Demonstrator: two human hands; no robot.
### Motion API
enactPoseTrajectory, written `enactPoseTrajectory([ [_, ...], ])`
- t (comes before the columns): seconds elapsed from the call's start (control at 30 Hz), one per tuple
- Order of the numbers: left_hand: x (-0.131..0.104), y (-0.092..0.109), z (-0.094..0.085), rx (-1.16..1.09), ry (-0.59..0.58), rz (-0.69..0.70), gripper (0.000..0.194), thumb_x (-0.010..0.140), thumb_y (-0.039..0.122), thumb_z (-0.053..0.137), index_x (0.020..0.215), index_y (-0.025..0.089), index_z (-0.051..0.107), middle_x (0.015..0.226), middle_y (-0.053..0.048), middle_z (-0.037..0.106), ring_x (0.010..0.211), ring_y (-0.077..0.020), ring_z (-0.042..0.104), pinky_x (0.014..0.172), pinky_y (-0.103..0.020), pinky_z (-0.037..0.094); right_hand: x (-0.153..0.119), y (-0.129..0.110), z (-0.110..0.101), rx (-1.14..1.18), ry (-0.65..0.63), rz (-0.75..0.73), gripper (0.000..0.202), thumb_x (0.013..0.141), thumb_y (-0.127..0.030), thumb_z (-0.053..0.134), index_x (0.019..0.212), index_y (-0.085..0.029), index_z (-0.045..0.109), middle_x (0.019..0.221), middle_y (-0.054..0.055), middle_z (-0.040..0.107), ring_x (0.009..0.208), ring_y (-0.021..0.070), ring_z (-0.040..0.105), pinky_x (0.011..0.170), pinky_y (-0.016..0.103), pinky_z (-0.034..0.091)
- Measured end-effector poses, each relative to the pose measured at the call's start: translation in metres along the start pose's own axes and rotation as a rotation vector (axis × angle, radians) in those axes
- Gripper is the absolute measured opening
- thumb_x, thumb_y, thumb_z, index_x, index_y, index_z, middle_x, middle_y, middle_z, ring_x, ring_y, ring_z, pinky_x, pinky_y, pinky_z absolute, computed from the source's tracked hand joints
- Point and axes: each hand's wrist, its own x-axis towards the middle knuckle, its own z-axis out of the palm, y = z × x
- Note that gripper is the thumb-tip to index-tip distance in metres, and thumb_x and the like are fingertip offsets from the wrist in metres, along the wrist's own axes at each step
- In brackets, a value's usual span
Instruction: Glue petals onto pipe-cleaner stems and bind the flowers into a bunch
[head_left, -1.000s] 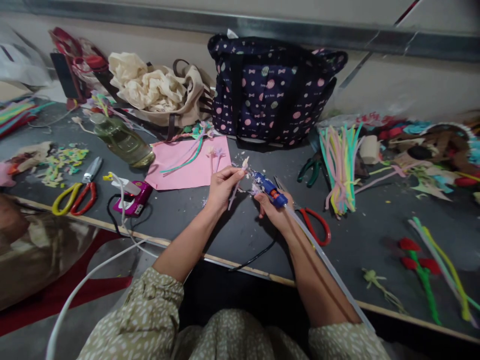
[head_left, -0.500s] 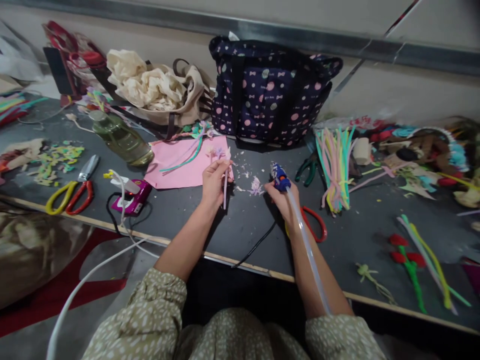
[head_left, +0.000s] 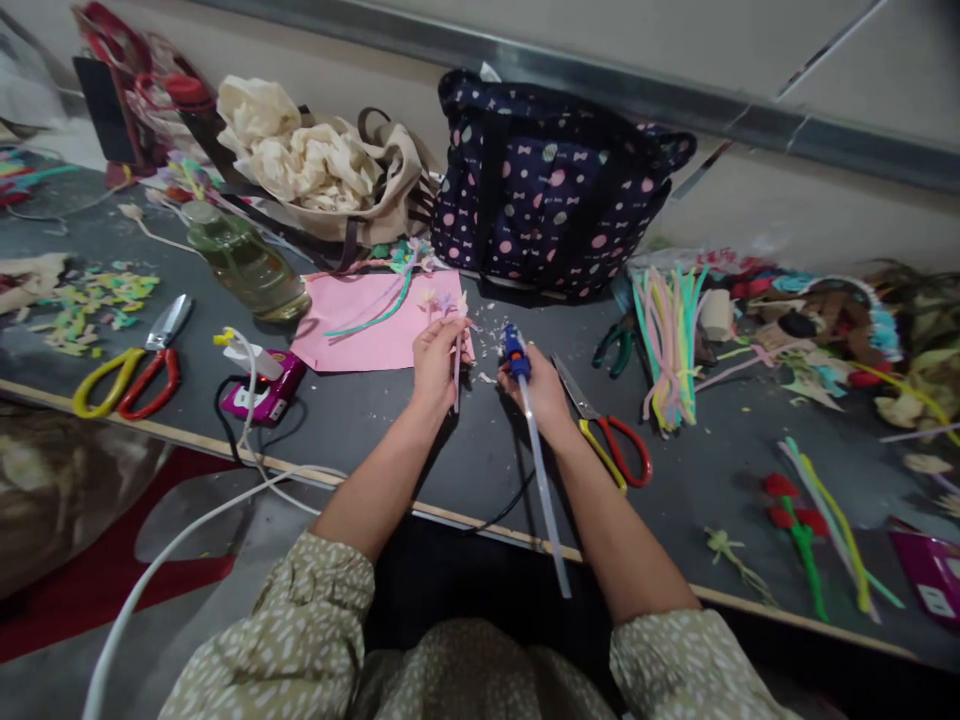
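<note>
My left hand (head_left: 435, 365) pinches a pale lilac pipe cleaner (head_left: 457, 380) upright, with a pale tip showing above the fingers. It is over the right edge of a pink sheet (head_left: 349, 345), where small pastel flowers (head_left: 429, 300) lie. Wrapped in my right hand (head_left: 546, 398) is a blue hot glue gun (head_left: 516, 352). A long clear glue stick (head_left: 544, 490) sticks out of its back end toward me. Between the hands are pale scraps (head_left: 486, 378) on the dark table. Scissors (head_left: 611, 440) with red and yellow handles lie right beside my right wrist.
Left are a green bottle (head_left: 247, 265), other scissors (head_left: 150, 365), a purple power strip (head_left: 274, 390) with white cables and foam-like scraps (head_left: 105, 305). A patterned dark bag (head_left: 555, 190) stands behind. Right are a pipe cleaner bundle (head_left: 667, 350), green pliers (head_left: 616, 345) and a red flower (head_left: 799, 530).
My right hand has brought the glue gun leftward, closer to my left hand, uncovering the scissors beside it. The glue stick now hangs away from my forearm. My left hand keeps its pinch.
</note>
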Motion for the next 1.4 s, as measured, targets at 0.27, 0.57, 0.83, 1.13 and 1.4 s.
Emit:
enactPoseTrajectory([
  [0.27, 0.002, 0.005, -0.002, -0.093, 0.143, 0.093, 0.017, 0.068, 0.03, 0.074, 0.072, 0.016, 0.065, 0.06, 0.005, 0.052, 0.044, -0.0033, 0.041, 0.042, -0.019, 0.032, -0.003, -0.019, 0.021, -0.514, -0.097, -0.01, 0.021, 0.083, -0.025, 0.051, 0.103, -0.02, 0.052, 0.093, 0.013, 0.069, 0.08, 0.0281, 0.065, 0.064, 0.032, 0.039],
  [0.57, -0.002, -0.005, 0.001, -0.077, -0.084, -0.106, 0.023, 0.069, 0.032, 0.076, 0.079, 0.015, 0.063, 0.065, 0.003, 0.056, 0.046, -0.0047, 0.045, 0.039, -0.018, 0.034, -0.008, -0.001, -0.002, 0.43, 0.147, 0.029, 0.029, 0.069, -0.04, 0.072, 0.08, -0.02, 0.054, 0.073, -0.001, 0.061, 0.058, 0.0121, 0.052, 0.056, 0.026, 0.041],
  [0.83, -0.018, -0.012, 0.012, 0.098, -0.392, -0.314, 0.031, 0.061, 0.031, 0.084, 0.078, 0.013, 0.065, 0.057, 0.006, 0.048, 0.041, 0.0002, 0.027, 0.036, -0.017, 0.014, -0.019, -0.009, -0.009, 1.039, 0.19, 0.249, 0.039, 0.053, -0.029, 0.083, 0.076, -0.021, 0.052, 0.073, -0.005, 0.061, 0.053, 0.0065, 0.049, 0.044, 0.02, 0.036],
  [1.13, -0.021, -0.021, 0.012, 0.257, -0.411, -0.246, 0.033, 0.062, 0.037, 0.082, 0.083, 0.014, 0.072, 0.062, 0.0, 0.059, 0.041, -0.0007, 0.028, 0.039, -0.02, 0.012, -0.018, -0.004, 0.002, 1.068, 0.199, 0.192, 0.037, 0.057, -0.031, 0.082, 0.079, -0.021, 0.054, 0.072, -0.004, 0.06, 0.054, 0.0072, 0.05, 0.044, 0.02, 0.038],
  [1.4, -0.018, -0.017, 0.01, 0.289, -0.373, -0.198, 0.022, 0.063, 0.028, 0.079, 0.077, 0.015, 0.068, 0.055, 0.005, 0.048, 0.041, -0.0012, 0.026, 0.039, -0.019, 0.014, -0.018, -0.004, -0.002, 1.122, 0.272, 0.217, 0.036, 0.058, -0.028, 0.08, 0.08, -0.022, 0.052, 0.073, -0.006, 0.059, 0.052, 0.0057, 0.048, 0.044, 0.02, 0.038],
])
